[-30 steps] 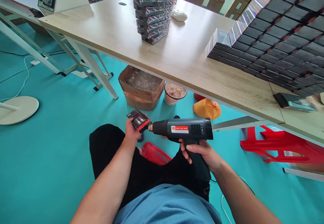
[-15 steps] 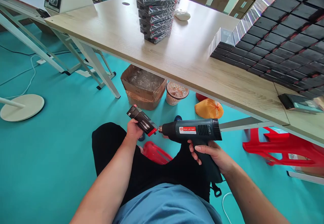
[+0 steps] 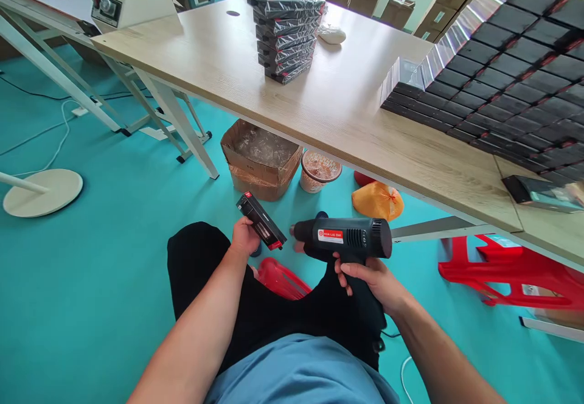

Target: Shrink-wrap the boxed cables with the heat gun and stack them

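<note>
In my left hand [image 3: 245, 235] is a slim black box [image 3: 262, 221] with red ends, tilted and gripped at its near side. My right hand [image 3: 371, 278] is wrapped round the handle of a dark heat gun [image 3: 349, 235] with a red and white label. The gun's nozzle points left, a short gap away from the lower end of the box. Both hands are above my lap, in front of the table [image 3: 219, 81]. Whether the trigger is pressed cannot be made out.
On the table stand a stack of film-wrapped black packs [image 3: 287, 33] and a large block of black boxes [image 3: 497, 69]. Below are a carton of clear film [image 3: 260, 173], a waste basket [image 3: 314, 179] and an orange bag [image 3: 376, 200]. A red stool [image 3: 502, 276] lies at the right.
The heat gun has shifted slightly left and its rear has swung a little. The box in my left hand has turned, showing another side, and moved slightly right. The view has shifted a little.
</note>
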A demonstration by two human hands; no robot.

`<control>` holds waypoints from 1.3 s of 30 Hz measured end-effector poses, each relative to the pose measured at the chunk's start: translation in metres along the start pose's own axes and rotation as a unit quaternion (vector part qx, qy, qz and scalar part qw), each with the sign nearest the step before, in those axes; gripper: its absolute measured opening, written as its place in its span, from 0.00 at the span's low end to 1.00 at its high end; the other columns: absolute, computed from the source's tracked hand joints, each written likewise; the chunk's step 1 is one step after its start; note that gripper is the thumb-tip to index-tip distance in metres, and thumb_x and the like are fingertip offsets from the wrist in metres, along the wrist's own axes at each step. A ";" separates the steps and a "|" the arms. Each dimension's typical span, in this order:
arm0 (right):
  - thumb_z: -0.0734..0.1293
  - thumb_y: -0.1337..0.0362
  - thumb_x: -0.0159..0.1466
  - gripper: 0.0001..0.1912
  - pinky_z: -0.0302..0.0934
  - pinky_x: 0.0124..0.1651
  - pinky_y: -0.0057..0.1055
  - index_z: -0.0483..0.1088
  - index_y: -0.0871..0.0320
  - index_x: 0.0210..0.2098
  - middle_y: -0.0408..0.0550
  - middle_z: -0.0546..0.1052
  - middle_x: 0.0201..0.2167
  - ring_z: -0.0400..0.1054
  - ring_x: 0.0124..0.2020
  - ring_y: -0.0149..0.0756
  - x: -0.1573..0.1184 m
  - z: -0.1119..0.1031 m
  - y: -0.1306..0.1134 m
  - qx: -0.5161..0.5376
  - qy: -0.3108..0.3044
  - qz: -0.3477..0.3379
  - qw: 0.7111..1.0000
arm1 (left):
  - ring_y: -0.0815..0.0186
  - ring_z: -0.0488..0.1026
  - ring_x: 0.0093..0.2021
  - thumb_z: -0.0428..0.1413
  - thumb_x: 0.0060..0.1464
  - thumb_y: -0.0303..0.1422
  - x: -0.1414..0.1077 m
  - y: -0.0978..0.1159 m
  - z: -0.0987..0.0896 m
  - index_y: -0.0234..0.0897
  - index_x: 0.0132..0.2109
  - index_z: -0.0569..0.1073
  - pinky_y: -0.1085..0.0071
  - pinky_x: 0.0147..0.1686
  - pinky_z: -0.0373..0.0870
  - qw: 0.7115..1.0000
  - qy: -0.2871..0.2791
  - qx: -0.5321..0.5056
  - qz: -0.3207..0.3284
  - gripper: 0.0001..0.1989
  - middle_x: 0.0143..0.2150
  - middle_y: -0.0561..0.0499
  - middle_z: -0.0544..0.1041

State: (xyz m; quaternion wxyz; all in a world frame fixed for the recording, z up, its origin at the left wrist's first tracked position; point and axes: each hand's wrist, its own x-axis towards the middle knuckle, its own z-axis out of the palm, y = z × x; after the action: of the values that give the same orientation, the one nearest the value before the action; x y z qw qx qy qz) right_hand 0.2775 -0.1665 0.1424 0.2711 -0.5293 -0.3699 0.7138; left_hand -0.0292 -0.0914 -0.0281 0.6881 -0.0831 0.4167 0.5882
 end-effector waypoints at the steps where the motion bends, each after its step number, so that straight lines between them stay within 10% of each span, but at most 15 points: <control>1: 0.77 0.57 0.57 0.18 0.66 0.26 0.31 0.78 0.61 0.43 0.49 0.78 0.33 0.70 0.28 0.36 -0.001 0.001 -0.001 0.010 -0.021 0.014 1.000 | 0.55 0.75 0.27 0.51 0.33 0.27 0.000 0.000 0.000 0.36 0.34 0.71 0.59 0.28 0.75 1.000 0.001 0.006 -0.005 0.14 0.28 0.45 0.75; 21: 0.76 0.63 0.54 0.09 0.69 0.24 0.28 0.78 0.62 0.32 0.50 0.79 0.27 0.73 0.25 0.35 0.049 0.019 -0.086 -0.012 -0.024 -0.002 1.000 | 0.60 0.70 0.20 0.52 0.32 0.20 -0.002 -0.021 -0.005 0.37 0.28 0.70 0.67 0.21 0.66 0.987 0.015 0.159 -0.019 0.11 0.21 0.52 0.71; 30: 0.75 0.64 0.55 0.08 0.65 0.22 0.30 0.77 0.60 0.34 0.45 0.78 0.22 0.70 0.22 0.35 0.019 0.003 -0.046 -0.154 -0.121 0.071 0.978 | 0.57 0.69 0.20 0.52 0.34 0.26 0.009 -0.014 -0.007 0.38 0.33 0.70 0.60 0.22 0.70 0.994 0.053 0.092 -0.035 0.13 0.21 0.49 0.71; 39: 0.78 0.58 0.55 0.18 0.66 0.25 0.30 0.78 0.61 0.41 0.49 0.79 0.32 0.71 0.27 0.35 -0.004 -0.009 -0.006 0.020 -0.025 0.085 0.996 | 0.55 0.75 0.27 0.52 0.40 0.28 0.017 -0.006 -0.010 0.39 0.36 0.71 0.57 0.32 0.77 0.997 0.072 0.022 -0.011 0.12 0.27 0.49 0.73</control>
State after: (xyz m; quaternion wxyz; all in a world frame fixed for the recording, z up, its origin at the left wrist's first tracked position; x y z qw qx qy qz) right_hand 0.2868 -0.1643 0.1480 0.2104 -0.5353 -0.3162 0.7545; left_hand -0.0295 -0.0864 -0.0483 0.6646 -0.1143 0.4769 0.5638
